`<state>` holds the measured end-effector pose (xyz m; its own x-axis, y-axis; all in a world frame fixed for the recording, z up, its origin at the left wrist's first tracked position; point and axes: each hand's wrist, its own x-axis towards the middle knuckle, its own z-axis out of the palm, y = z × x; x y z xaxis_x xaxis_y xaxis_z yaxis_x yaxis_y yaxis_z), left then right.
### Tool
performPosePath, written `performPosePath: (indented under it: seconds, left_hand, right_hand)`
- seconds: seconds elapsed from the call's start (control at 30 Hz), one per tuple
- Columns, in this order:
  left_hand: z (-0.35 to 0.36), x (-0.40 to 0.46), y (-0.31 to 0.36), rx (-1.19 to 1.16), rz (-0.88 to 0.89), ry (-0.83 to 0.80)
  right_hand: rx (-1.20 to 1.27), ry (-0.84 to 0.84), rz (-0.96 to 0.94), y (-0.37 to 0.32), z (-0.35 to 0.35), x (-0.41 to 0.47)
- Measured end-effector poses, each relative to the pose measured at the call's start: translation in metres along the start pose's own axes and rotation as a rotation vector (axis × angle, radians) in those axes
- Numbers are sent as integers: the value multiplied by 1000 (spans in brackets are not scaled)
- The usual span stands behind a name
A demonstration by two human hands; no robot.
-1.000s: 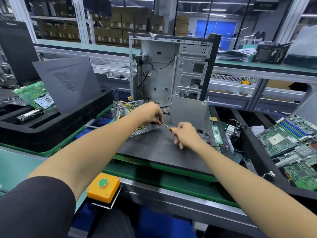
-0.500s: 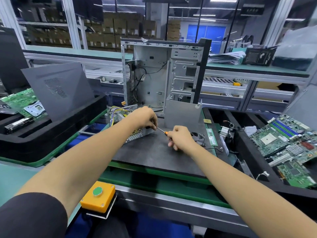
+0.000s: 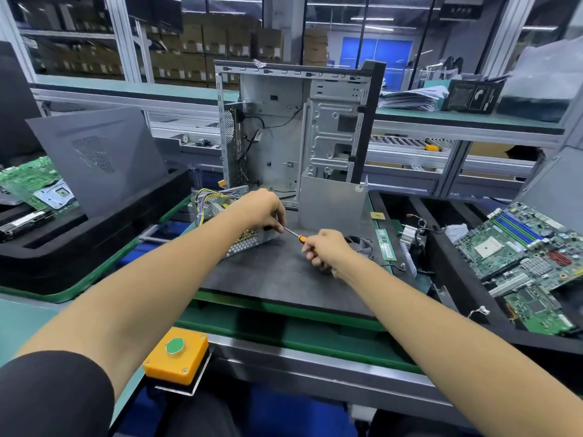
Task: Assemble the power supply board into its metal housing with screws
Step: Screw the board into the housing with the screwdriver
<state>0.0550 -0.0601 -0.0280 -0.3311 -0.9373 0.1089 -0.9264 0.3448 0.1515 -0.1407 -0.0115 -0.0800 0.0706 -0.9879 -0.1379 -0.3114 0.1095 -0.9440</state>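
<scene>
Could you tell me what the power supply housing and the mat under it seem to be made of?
The power supply housing looks like thin bare sheet metal, silvery and slightly shiny, punched with a honeycomb of vent holes. The mat appears to be dark grey foam or rubber: matte, non-reflective, with scuffed pale marks and a thick soft-looking edge. Which of the two it is cannot be told from here.

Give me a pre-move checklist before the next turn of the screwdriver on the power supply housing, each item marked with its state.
1. Right hand grips the screwdriver handle: ok.
2. Left hand steadies the metal housing, fingers at the shaft: ok.
3. Tip seated in a screw head: cannot tell, fingers hide it.
4. Housing rests on the dark mat: ok.
5. Coloured wires clear of the tool: ok.
6. Board seated inside housing: cannot tell.
</scene>
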Motion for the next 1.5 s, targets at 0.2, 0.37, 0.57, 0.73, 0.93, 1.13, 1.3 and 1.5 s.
performPosePath:
  seconds: [0.2, 0.37, 0.57, 0.73, 0.93, 1.13, 1.3, 1.5]
  left_hand:
    - [-2, -4, 2, -16, -15, -3]
    - [-3, -3, 1, -29, 8, -5]
    - [-3, -6, 4, 1, 8, 16]
    - [-5, -9, 7, -2, -6, -6]
    - [-5, -8, 7, -38, -5, -9]
    - [-7, -10, 10, -11, -27, -27]
    - [-7, -10, 10, -7, -48, -12]
    - [-4, -10, 3, 16, 33, 39]
  right_hand:
    - [-1353, 412, -733, 2, -5, -3]
    - [-1052, 309, -611, 1, -1, 2]
    - [-105, -13, -55, -6, 1, 0]
    - [-1285, 411, -781, 12, -13, -4]
    - [-734, 254, -457, 15, -4, 0]
    - [-45, 25, -131, 0, 0, -1]
    - [-1212, 374, -658, 8, -11, -6]
    - [-999, 332, -559, 7, -8, -2]
